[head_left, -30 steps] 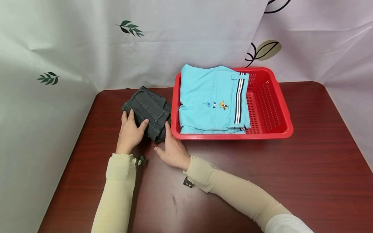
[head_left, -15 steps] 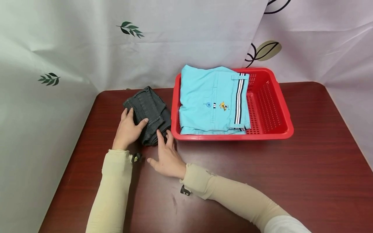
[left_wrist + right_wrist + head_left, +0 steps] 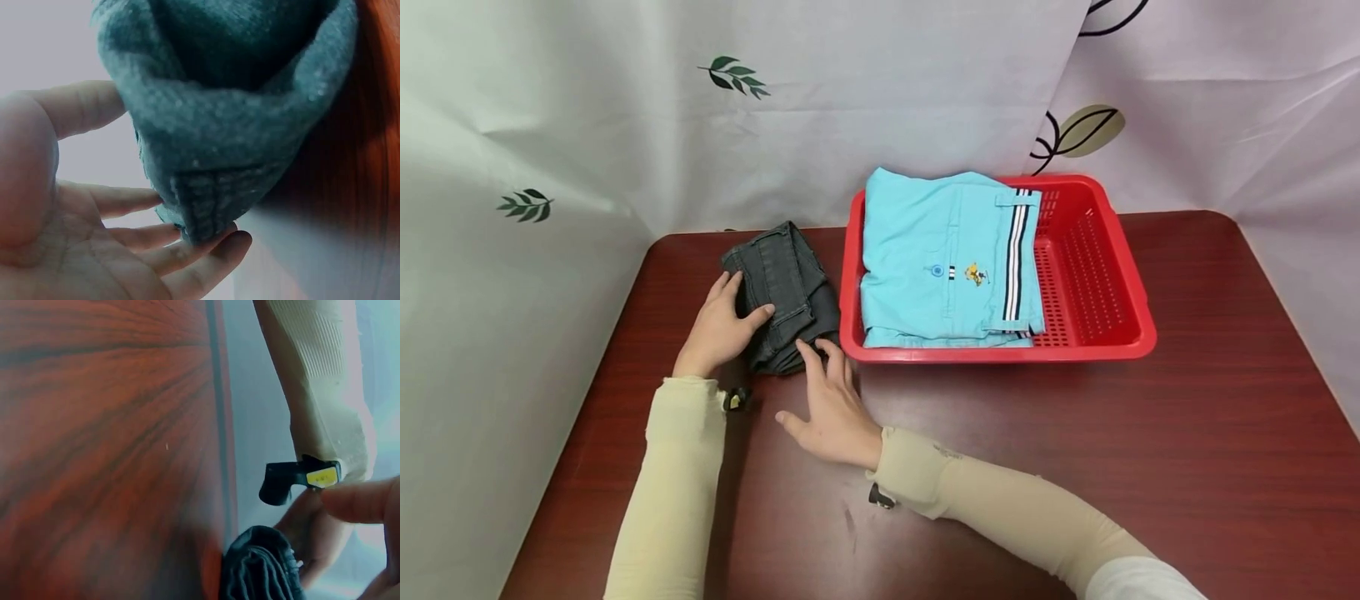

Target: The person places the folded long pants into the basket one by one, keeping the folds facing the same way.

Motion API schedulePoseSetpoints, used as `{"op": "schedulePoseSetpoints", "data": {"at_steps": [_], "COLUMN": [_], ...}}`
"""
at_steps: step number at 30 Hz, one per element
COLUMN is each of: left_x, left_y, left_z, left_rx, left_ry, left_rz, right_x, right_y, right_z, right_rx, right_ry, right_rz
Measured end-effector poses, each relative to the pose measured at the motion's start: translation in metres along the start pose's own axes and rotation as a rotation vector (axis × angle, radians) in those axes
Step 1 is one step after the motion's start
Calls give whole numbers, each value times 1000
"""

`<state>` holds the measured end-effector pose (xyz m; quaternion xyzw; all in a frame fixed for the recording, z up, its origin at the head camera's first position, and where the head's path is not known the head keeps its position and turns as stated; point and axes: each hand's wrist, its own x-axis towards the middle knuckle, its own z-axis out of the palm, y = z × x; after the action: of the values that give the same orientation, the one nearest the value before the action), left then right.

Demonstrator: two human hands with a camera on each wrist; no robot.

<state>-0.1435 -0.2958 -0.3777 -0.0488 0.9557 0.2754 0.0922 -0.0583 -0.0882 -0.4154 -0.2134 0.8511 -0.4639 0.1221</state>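
Dark grey folded jeans lie on the table against the red basket's left side. My left hand rests along their left edge, thumb on top and fingers spread. In the left wrist view, the fingertips touch a stitched corner of the jeans. At the near right corner my right hand touches the jeans with its fingertips, thumb held away from the cloth. Rolled layers of the jeans show in the right wrist view. Light blue folded shorts lie in the red basket.
The basket's right part shows its bare perforated floor. A dark red wood table carries everything. A white leaf-printed cloth hangs along the back and left side. Each wrist wears a small black camera mount.
The jeans have turned slightly and shifted a little to the right. My left hand has moved left and slightly up, while my right hand has drawn back toward the near side.
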Motion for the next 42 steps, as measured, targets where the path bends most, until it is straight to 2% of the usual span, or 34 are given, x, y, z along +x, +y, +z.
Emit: {"op": "schedulePoseSetpoints", "data": {"at_steps": [3,6,10,17,23,28,33,37,42], "left_x": [-2,-2,-2,-1,-4,-8,-14,-19,-20], "left_y": [-3,-2,-1,-1,4,7,2,-5,-15], "left_z": [0,1,5,11,14,15,12,9,8], "left_rx": [-20,-37,-60,-96,-94,-96,-113,-185,-369], "left_ry": [16,23,12,21,21,-14,-54,-71,-77], "left_rz": [-17,-54,-105,-149,-158,-153,-137,-120,-125], "right_x": [1,7,18,26,25,25,25,26,31], "right_y": [1,2,6,8,10,12,13,14,15], "right_z": [-2,-4,-8,-14,-16,-16,-17,-18,-18], "right_rx": [-3,27,115,223,233,250,270,299,341], "right_ry": [101,140,109,33,35,27,-2,-5,22], "right_rz": [-34,-27,25,150,155,166,176,173,170]}}
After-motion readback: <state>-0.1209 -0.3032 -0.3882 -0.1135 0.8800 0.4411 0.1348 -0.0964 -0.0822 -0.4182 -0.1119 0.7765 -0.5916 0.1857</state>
